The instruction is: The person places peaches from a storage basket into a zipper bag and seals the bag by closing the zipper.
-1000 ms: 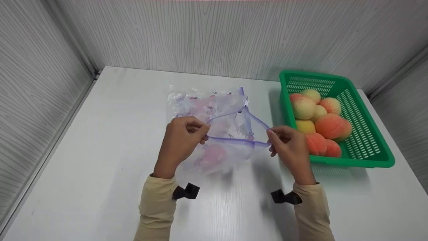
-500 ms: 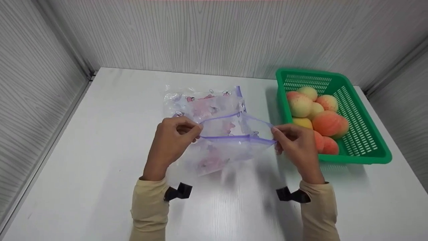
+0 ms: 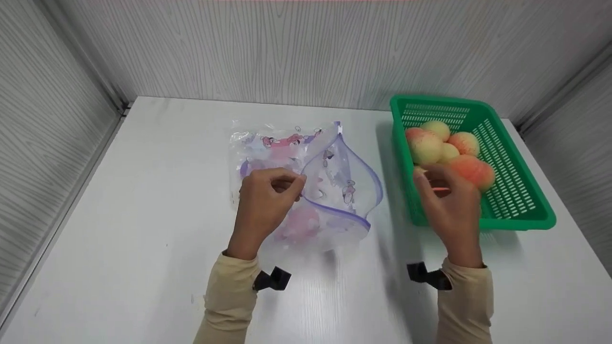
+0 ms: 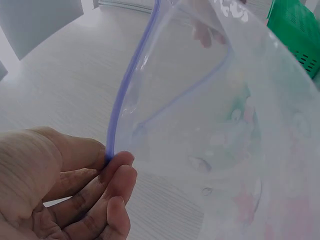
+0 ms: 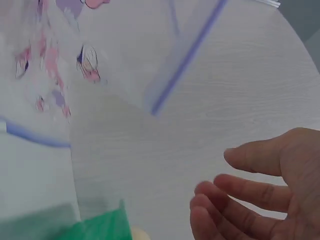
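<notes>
Pinching the purple rim (image 3: 337,210) at nine o'clock, the left hand (image 3: 264,201) holds a clear plastic bag (image 3: 302,222) over the middle of the white table (image 3: 158,191). Soft and filmy, the bag bears pink cartoon prints and gapes wide. Toward three o'clock, the right hand (image 3: 453,210) screens part of the green basket (image 3: 519,223) in the head view; only the right wrist view shows that thumb apart from loosely bent fingers. Peaches (image 3: 427,147) sit at twelve o'clock beyond, their pile plain only to the head view.
</notes>
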`<state>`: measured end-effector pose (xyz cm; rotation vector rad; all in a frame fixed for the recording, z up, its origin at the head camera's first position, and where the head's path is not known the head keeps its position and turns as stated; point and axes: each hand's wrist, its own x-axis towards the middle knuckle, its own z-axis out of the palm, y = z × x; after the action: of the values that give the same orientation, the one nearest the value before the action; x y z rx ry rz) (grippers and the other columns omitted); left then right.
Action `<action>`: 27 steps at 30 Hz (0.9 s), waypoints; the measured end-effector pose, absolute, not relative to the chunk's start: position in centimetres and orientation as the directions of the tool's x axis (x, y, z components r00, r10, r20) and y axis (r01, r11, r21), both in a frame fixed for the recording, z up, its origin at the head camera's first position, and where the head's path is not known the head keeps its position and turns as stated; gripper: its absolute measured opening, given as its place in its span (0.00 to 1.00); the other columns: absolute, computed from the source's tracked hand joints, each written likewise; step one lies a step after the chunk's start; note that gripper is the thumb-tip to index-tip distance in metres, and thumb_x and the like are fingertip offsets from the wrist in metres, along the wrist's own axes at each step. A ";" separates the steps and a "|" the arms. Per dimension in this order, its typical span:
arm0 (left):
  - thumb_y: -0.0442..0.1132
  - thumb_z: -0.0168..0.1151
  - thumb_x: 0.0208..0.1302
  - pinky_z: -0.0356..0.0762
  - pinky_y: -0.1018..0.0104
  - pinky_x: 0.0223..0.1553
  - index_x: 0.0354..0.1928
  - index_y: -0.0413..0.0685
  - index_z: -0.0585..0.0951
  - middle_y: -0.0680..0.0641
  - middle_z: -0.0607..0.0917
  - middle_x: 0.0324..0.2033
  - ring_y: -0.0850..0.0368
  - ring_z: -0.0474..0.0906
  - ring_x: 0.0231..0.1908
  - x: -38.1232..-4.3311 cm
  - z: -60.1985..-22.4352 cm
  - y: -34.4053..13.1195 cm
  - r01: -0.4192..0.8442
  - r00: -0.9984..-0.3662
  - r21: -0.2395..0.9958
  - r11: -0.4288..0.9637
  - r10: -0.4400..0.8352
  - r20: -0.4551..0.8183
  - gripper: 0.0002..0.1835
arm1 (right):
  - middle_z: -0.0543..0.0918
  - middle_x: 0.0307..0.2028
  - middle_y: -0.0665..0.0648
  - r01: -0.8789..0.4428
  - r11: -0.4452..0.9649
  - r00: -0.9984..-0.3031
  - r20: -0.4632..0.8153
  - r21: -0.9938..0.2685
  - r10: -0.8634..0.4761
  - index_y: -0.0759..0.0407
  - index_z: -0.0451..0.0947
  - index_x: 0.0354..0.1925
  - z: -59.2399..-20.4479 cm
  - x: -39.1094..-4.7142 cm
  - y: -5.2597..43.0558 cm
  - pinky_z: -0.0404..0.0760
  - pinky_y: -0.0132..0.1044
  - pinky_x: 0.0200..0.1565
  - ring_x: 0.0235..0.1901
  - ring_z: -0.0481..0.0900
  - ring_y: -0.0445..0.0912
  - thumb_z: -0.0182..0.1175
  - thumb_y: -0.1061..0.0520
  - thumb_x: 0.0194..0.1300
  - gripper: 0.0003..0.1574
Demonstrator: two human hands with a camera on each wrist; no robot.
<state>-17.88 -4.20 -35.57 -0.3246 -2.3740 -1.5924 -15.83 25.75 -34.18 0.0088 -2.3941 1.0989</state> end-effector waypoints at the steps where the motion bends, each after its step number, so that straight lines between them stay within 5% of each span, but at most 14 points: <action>1: 0.37 0.68 0.66 0.84 0.64 0.34 0.33 0.44 0.90 0.54 0.87 0.23 0.62 0.83 0.26 -17.9 -35.6 -4.2 0.323 -0.941 0.869 0.375 0.028 0.338 0.07 | 0.87 0.40 0.57 -0.194 0.697 -0.854 0.468 -0.690 0.225 0.64 0.84 0.51 -34.0 -15.7 26.2 0.79 0.23 0.38 0.36 0.82 0.41 0.65 0.54 0.70 0.17; 4: 0.37 0.68 0.66 0.84 0.63 0.36 0.33 0.43 0.91 0.54 0.87 0.23 0.61 0.83 0.26 -18.0 -35.5 -4.3 0.313 -0.943 0.873 0.374 0.011 0.333 0.07 | 0.85 0.50 0.62 -0.098 0.745 -0.848 0.447 -0.660 0.285 0.66 0.79 0.58 -33.8 -15.6 27.7 0.81 0.34 0.48 0.46 0.82 0.49 0.65 0.52 0.69 0.25; 9: 0.37 0.69 0.66 0.84 0.63 0.35 0.34 0.42 0.91 0.53 0.87 0.23 0.61 0.83 0.25 -18.0 -35.6 -4.6 0.306 -0.945 0.884 0.354 0.000 0.328 0.06 | 0.75 0.62 0.72 0.106 0.806 -0.941 0.202 -0.582 0.270 0.71 0.65 0.69 -34.1 -15.7 30.1 0.74 0.63 0.59 0.57 0.74 0.66 0.63 0.45 0.71 0.41; 12: 0.36 0.69 0.65 0.85 0.63 0.35 0.34 0.41 0.90 0.52 0.88 0.23 0.61 0.84 0.24 -17.9 -35.6 -4.7 0.310 -0.944 0.886 0.345 0.000 0.331 0.06 | 0.78 0.50 0.72 0.130 0.841 -0.974 0.092 -0.526 0.208 0.72 0.69 0.61 -34.5 -16.0 30.8 0.78 0.57 0.48 0.47 0.74 0.64 0.62 0.44 0.71 0.37; 15: 0.36 0.68 0.66 0.85 0.64 0.35 0.35 0.40 0.90 0.52 0.88 0.24 0.61 0.84 0.24 -17.9 -35.6 -4.7 0.316 -0.942 0.886 0.340 0.004 0.335 0.06 | 0.74 0.36 0.65 0.107 0.862 -0.986 0.060 -0.495 0.157 0.69 0.71 0.52 -35.1 -16.3 31.2 0.71 0.46 0.37 0.38 0.71 0.58 0.64 0.46 0.69 0.28; 27: 0.36 0.67 0.68 0.87 0.64 0.31 0.41 0.38 0.89 0.45 0.87 0.29 0.54 0.85 0.23 -17.8 -35.0 -4.7 0.238 -0.971 0.953 0.188 0.032 0.236 0.08 | 0.73 0.30 0.60 0.062 0.864 -0.973 0.163 -0.500 0.164 0.66 0.75 0.41 -35.9 -16.4 31.9 0.65 0.43 0.34 0.36 0.71 0.55 0.70 0.50 0.62 0.22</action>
<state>-17.84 -4.71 -34.99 -0.2637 -2.2900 -1.8858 -16.37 31.87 -35.86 -0.1739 -2.8374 0.7520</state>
